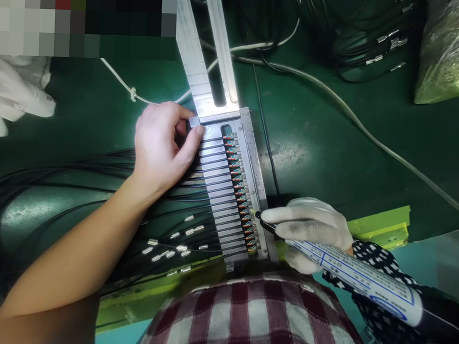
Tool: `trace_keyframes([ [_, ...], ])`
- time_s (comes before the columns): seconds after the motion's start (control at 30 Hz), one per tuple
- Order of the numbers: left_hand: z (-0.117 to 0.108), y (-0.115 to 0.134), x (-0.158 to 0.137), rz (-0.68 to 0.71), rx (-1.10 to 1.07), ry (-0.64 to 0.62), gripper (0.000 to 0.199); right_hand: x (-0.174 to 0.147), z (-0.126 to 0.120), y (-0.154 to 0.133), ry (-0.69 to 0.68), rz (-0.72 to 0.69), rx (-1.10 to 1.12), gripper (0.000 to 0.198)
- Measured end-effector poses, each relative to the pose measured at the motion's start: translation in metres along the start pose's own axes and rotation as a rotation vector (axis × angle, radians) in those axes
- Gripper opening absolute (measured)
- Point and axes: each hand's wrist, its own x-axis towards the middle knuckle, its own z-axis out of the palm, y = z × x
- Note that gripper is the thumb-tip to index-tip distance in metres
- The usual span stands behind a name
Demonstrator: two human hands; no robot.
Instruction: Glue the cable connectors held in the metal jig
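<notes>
A metal fixture lies on the green bench, with a row of black cables laid across it. Their stripped ends, with small coloured wires, line up along its right side. My left hand, bare, pinches a small metal tab at the fixture's upper left corner between thumb and fingers. In a white glove, my right hand is closed around a thick white pen-shaped tool with blue print. Its black tip points at the lower half of the wire row; whether it touches is unclear.
The fixture's slotted metal arm extends upward. Black cables with metal connectors spread lower left, and more connectors lie upper right beside a plastic-wrapped bundle. A pale cord crosses the bench. White cloth-like items lie at left.
</notes>
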Motion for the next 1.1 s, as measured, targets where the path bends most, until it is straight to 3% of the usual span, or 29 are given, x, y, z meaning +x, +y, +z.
trace_keyframes([
  [0.23,0.0,0.0,0.0,0.005,-0.001,0.003,0.015,-0.002,0.007,0.003,0.097,-0.004,0.017,0.009],
  [0.63,0.0,0.0,0.0,-0.004,0.004,-0.005,0.016,-0.002,0.01,0.004,0.127,0.013,0.034,0.011],
  [1.1,-0.001,0.002,0.002,-0.016,-0.001,-0.004,0.013,-0.011,0.003,-0.006,0.062,-0.002,-0.013,0.008],
])
